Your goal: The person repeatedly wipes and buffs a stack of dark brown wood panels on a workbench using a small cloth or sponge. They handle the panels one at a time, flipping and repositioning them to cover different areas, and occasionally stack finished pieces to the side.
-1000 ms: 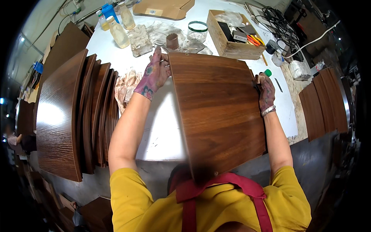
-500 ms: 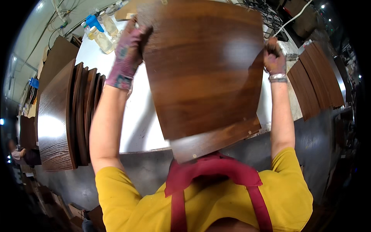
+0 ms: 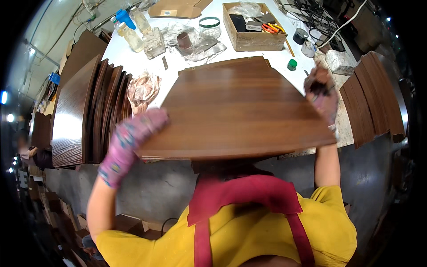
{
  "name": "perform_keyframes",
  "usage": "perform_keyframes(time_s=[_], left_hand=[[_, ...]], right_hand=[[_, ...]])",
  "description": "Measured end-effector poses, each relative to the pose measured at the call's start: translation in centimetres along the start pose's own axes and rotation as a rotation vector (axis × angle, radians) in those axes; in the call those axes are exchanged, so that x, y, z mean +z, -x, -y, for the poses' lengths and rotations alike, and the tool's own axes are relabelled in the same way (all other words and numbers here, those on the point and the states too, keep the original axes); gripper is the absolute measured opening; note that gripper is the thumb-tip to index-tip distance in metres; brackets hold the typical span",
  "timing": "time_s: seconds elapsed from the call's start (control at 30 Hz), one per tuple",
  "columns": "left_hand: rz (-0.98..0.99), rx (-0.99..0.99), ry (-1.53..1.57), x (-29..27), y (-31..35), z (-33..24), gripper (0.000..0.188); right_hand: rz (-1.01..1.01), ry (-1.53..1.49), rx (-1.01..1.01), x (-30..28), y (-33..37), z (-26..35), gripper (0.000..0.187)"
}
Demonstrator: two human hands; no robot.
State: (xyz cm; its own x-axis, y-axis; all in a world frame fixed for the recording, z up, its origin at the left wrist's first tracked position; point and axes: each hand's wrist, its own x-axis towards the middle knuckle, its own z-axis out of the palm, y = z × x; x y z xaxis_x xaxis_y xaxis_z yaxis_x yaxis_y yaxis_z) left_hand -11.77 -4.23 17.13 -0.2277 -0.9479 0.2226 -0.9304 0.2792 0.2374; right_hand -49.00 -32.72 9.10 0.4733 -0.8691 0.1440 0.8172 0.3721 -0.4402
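A dark brown wooden panel [image 3: 240, 111] with slanting sides lies in front of me, its wide near edge at the front of the white table [image 3: 164, 82]. A second piece shows beneath its edges, at the far side. My left hand [image 3: 135, 131], in a pink-purple patterned glove, is closed on the panel's left edge, fingers together. Beside the panel's right edge is my right hand [image 3: 322, 91], slightly blurred, its glove darkly stained. Its fingers are curled in around something dark that I cannot make out.
Brown panels stand stacked at left [image 3: 73, 115] and right [image 3: 371, 98]. Toward the back are a cardboard box [image 3: 258, 42] of tools, a glass jar [image 3: 210, 29], bottles [image 3: 130, 38], a crumpled cloth [image 3: 144, 89], a green cap [image 3: 292, 65] and tangled cables [image 3: 307, 15].
The panel has come down from a raised, upright tilt to lie flat, uncovering the things at the back. My left hand has moved down and nearer; my right hand has lowered slightly.
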Motion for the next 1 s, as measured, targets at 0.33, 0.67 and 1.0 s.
perform_keyframes(time_s=[0.33, 0.67, 1.0], left_hand=[[0.352, -0.09, -0.192, 10.3, 2.6, -0.3, 0.042], [-0.033, 0.109, 0.092, 17.4, -11.7, 2.7, 0.041], [-0.023, -0.063, -0.064, 21.6, -13.2, 4.7, 0.05]], right_hand=[[-0.175, 0.527, 0.009, -9.5, 2.4, -5.4, 0.034], [0.434, 2.065, -0.823, -5.6, -3.7, -7.0, 0.04], [0.241, 0.75, 0.438, -2.1, -15.9, -21.3, 0.02]])
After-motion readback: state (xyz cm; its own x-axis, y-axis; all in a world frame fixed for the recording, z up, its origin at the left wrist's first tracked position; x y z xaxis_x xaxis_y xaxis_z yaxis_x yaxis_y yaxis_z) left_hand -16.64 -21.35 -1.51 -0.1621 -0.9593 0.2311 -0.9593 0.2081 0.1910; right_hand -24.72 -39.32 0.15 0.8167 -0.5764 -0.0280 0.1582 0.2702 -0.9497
